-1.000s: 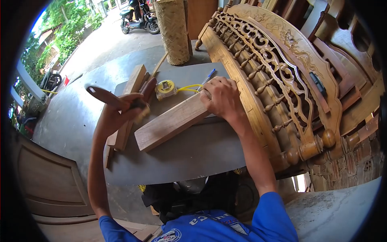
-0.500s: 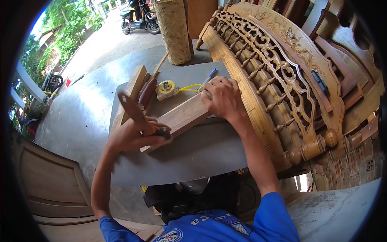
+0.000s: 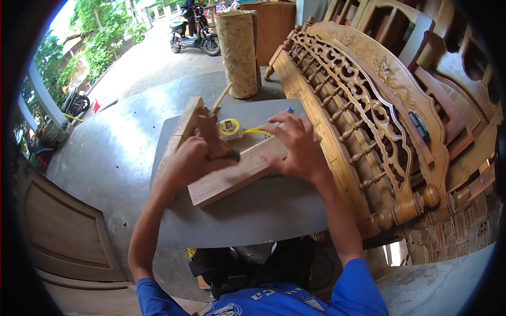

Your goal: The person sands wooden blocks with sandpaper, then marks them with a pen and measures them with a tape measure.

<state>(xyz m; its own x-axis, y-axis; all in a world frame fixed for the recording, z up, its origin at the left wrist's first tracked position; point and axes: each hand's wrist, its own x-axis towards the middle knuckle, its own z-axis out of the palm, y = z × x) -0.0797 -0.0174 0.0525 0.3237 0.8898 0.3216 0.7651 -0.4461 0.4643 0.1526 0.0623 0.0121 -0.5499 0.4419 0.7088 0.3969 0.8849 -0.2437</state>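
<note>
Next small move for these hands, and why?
I'd probably close the right hand on its end of the wooden block first. Its fingers are spread, showing no firm grip there, while the left hand holds a blurred tool close to the block. Bracing it would likely stop it sliding if the tool touches it.

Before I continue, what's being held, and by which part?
Left hand: a wooden-handled brush, gripped near its dark end. Right hand: fingers spread, apparently holding nothing.

Blue short-sleeved shirt (image 3: 284, 304) with white lettering (image 3: 262, 294)
</note>
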